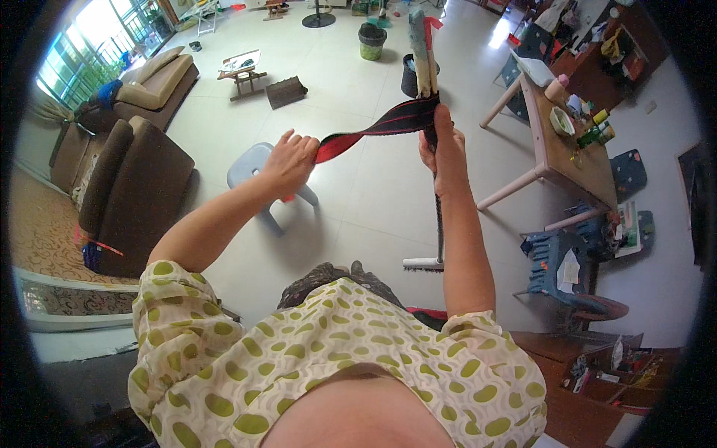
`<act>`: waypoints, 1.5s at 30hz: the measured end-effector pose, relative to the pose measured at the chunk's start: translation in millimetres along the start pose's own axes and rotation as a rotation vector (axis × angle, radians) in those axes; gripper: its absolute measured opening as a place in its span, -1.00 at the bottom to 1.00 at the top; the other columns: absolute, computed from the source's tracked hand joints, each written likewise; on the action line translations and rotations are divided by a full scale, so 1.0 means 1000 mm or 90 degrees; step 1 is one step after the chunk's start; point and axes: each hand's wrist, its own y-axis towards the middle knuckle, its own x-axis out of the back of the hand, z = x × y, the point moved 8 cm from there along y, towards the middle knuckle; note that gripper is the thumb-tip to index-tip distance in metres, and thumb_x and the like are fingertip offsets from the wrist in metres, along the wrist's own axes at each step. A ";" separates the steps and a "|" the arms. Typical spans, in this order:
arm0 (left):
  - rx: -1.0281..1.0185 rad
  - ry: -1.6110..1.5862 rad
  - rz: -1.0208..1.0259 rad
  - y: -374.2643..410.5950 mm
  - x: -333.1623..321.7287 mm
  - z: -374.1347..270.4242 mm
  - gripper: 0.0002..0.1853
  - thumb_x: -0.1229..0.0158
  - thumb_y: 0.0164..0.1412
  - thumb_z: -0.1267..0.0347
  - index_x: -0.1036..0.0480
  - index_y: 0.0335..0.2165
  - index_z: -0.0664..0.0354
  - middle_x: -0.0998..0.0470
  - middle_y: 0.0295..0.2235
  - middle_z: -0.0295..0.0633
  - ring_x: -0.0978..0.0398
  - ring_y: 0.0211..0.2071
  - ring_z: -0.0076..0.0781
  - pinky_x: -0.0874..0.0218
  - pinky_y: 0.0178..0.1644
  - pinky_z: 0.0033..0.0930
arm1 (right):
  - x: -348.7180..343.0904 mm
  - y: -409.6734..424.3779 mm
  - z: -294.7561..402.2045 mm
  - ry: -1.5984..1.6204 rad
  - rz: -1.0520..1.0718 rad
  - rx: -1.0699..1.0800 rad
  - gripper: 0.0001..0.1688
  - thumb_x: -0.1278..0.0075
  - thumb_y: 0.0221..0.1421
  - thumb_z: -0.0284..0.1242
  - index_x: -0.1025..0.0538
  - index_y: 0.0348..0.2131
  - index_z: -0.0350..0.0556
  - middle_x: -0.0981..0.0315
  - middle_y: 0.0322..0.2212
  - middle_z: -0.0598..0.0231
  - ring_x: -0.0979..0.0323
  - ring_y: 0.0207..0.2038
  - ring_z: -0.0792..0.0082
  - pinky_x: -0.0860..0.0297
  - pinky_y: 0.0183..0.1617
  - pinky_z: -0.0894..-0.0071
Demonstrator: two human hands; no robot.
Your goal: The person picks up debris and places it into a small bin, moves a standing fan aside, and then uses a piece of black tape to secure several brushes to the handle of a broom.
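A black fabric strap with red stripes and a red underside stretches, twisted, between my two hands. Its left end is pinched in my left hand. My right hand is closed around a dark upright shaft, where the strap's other end lies against it. Above that hand rise pale, worn pole-like pieces with a red strip at the top; whether they join the shaft is hidden. Below, the thin dark shaft runs down to a white floor-brush head with dark bristles.
A grey plastic stool stands beyond my left forearm. Brown sofas line the left. At right is a table bearing bottles and a dish, with a cloth-covered chair nearby. Bins and a low wooden stand are farther off.
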 end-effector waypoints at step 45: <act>-0.122 -0.807 0.001 0.060 0.130 -0.085 -0.83 -0.06 0.03 0.44 -0.45 -0.36 0.31 -0.42 -0.31 -0.25 -0.37 -0.33 -0.60 -0.27 -0.28 -0.56 | -0.030 -0.020 -0.033 0.063 0.467 -0.185 -0.24 0.49 -0.08 0.26 -0.36 -0.61 -0.01 -0.04 -0.87 0.53 0.10 -0.83 0.67 0.14 -0.75 0.69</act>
